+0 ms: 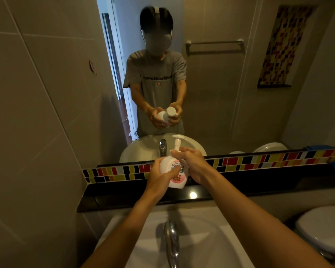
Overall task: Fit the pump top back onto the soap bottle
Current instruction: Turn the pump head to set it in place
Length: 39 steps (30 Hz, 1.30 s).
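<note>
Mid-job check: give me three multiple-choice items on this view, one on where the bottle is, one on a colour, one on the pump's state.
1. Where is the soap bottle?
A. Lying in the basin
B. Held above the black ledge
C. On the toilet lid

2. What colour is the pump top?
A. White
B. Blue
C. Red

3. How does the pump top stand?
A. Lying on the ledge
B. Hanging on the towel bar
C. On the bottle's neck, right hand at its collar

Answers:
1 B, the left hand wraps its body over the ledge.
2 A, it matches the white bottle.
3 C, its stem rises from the neck.
</note>
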### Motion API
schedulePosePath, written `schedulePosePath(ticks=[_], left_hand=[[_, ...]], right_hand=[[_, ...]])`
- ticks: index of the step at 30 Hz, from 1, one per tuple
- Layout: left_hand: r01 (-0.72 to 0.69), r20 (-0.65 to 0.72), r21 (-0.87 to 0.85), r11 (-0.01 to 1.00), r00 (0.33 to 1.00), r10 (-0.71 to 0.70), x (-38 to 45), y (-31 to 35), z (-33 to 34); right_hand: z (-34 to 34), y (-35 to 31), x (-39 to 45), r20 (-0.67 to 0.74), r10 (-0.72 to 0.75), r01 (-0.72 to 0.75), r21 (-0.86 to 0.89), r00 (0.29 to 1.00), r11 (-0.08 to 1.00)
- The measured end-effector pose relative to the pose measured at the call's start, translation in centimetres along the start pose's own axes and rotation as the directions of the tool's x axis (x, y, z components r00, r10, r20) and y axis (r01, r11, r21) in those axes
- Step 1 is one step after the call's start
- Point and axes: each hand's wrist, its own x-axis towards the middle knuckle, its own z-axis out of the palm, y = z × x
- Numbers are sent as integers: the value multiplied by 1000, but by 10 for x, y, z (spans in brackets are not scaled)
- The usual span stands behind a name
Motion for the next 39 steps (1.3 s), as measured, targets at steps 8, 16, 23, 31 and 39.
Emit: schedulePosePath(ticks=[8,16,23,31,39], left_hand=[[148,143,-136,980,981,-128,2,1,-16],[43,-57,7,999,997,-42,-6,-3,0],[65,43,-154,986,997,-59,-8,0,-8],[86,116,-209,974,991,-63,-4,6,-9],[24,89,-93,995,996,-16,-9,12,-3]], right_hand=[[-8,-8,-2,230,44,-54,37,972,998],[-2,-1,-5,77,-36,38,-24,996,999],[-10,-6,-9,180,-18,-58,409,983,911],[-17,-32,-5,241,22,-156,553,970,819],[-19,-36,-9,199,4,-123,592,980,796]])
